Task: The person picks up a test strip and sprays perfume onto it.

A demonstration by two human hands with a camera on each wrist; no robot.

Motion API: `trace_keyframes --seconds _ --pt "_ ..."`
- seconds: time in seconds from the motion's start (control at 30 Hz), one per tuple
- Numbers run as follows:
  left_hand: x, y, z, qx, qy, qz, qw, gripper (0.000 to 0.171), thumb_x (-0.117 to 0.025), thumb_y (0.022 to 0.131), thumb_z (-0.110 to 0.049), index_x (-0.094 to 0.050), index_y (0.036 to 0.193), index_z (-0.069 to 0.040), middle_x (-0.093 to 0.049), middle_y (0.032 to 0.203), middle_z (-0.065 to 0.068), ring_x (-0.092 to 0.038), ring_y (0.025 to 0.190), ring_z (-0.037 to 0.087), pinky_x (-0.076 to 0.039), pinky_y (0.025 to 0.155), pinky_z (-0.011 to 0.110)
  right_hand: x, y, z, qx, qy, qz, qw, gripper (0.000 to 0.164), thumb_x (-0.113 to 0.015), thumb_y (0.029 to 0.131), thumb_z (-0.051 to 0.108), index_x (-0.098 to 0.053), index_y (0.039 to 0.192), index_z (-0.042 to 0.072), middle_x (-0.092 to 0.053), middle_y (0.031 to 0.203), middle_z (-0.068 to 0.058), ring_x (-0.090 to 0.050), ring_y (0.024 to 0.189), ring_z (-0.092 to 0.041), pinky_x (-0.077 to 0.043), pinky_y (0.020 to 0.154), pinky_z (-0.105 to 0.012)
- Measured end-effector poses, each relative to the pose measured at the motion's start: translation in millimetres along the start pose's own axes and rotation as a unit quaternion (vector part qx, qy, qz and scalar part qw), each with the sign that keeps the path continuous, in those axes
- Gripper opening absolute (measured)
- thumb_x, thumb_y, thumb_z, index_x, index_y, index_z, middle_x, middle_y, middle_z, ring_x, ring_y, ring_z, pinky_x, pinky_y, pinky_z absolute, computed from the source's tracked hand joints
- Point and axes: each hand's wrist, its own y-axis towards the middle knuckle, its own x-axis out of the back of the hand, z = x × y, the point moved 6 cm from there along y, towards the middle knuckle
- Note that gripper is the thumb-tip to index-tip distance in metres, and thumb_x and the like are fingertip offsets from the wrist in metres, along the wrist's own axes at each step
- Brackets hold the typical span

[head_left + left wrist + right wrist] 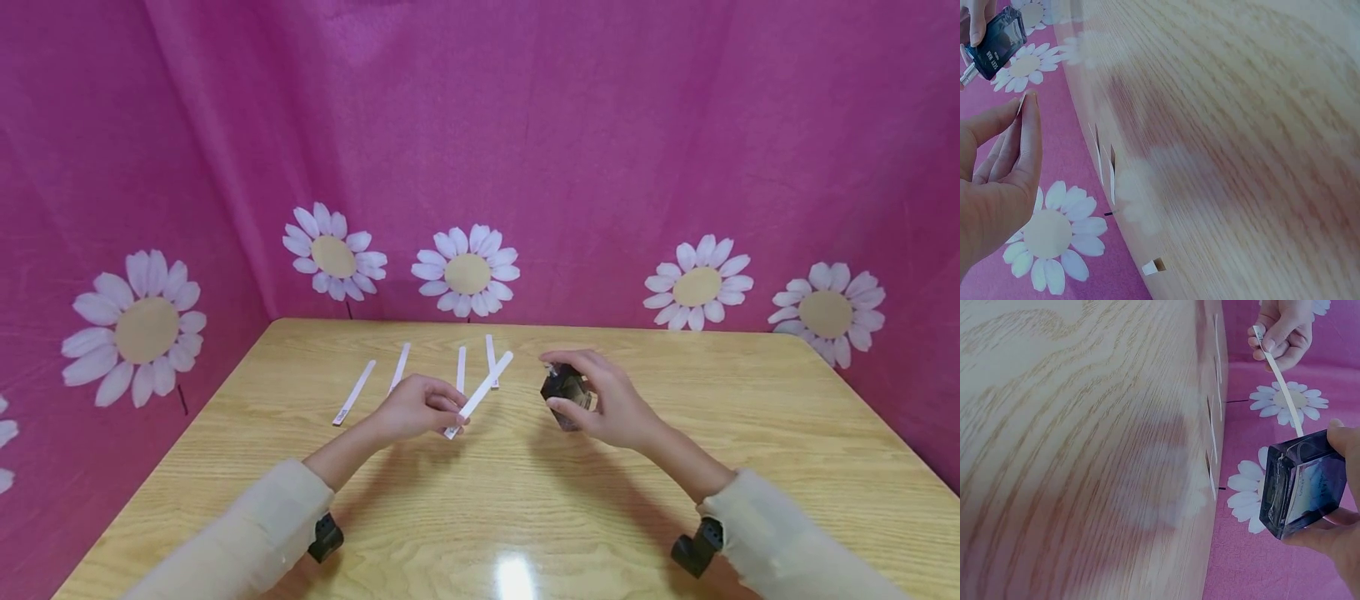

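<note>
My left hand (423, 408) pinches one end of a white paper strip (486, 385) between thumb and fingertips, its far end slanting up to the right. In the left wrist view the strip (1021, 104) shows edge-on. To the right, my right hand (611, 400) holds a dark glass perfume bottle (564, 392) above the table, tilted toward the strip. Its silver spray nozzle (969, 75) shows in the left wrist view. The right wrist view shows the bottle's thick glass base (1279, 487). Bottle and strip appear apart in the head view.
Several more white strips (354, 393) lie spread on the wooden table (712, 417), beyond and left of my left hand. Pink cloth (570, 167) with daisies hangs behind the table's far edge and along the left side. Dark wrist cameras (325, 537) sit below both sleeves.
</note>
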Motion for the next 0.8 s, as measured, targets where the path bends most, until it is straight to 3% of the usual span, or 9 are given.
trace_keyframes --seconds 0.37,0.6,0.7,0.8 --pt "1.3 -1.9 0.5 0.003 0.002 0.0 1.0 0.025 -0.068 0.085 0.0 -0.065 0.108 0.01 -0.073 0.093 0.022 -0.073 0.075 0.014 -0.061 0.071 0.03 -4 2 3 0.001 0.038 0.013 0.999 0.054 -0.076 0.081 0.011 -0.055 0.131 0.015 -0.059 0.126 -0.007 -0.058 0.107 -0.02 -0.061 0.075 -0.034" --pt "2.1 -3.1 2.0 -0.002 -0.007 0.003 1.0 0.026 -0.068 0.085 0.0 -0.064 0.108 0.011 -0.073 0.093 0.024 -0.073 0.075 0.014 -0.061 0.072 0.031 -6 2 10 0.036 0.008 0.004 0.999 0.051 -0.077 0.079 0.009 -0.058 0.127 0.01 -0.062 0.122 -0.005 -0.057 0.106 -0.015 -0.054 0.076 -0.032" --pt "2.7 -4.0 3.4 -0.001 -0.015 0.005 0.9999 0.026 -0.067 0.085 0.001 -0.063 0.108 0.012 -0.073 0.094 0.024 -0.073 0.076 0.014 -0.061 0.072 0.032 -5 0 10 0.027 0.008 0.009 1.0 0.053 -0.077 0.08 0.011 -0.057 0.129 0.011 -0.061 0.122 -0.003 -0.056 0.105 -0.012 -0.054 0.072 -0.031" --pt "5.5 -5.7 7.4 0.002 -0.034 0.004 0.9994 0.027 -0.066 0.086 0.002 -0.062 0.11 0.013 -0.072 0.096 0.027 -0.074 0.079 0.022 -0.061 0.074 0.033 -3 -3 8 0.009 0.016 0.019 1.0 0.055 -0.076 0.081 0.013 -0.055 0.132 0.014 -0.059 0.125 -0.002 -0.055 0.106 -0.01 -0.056 0.072 -0.031"
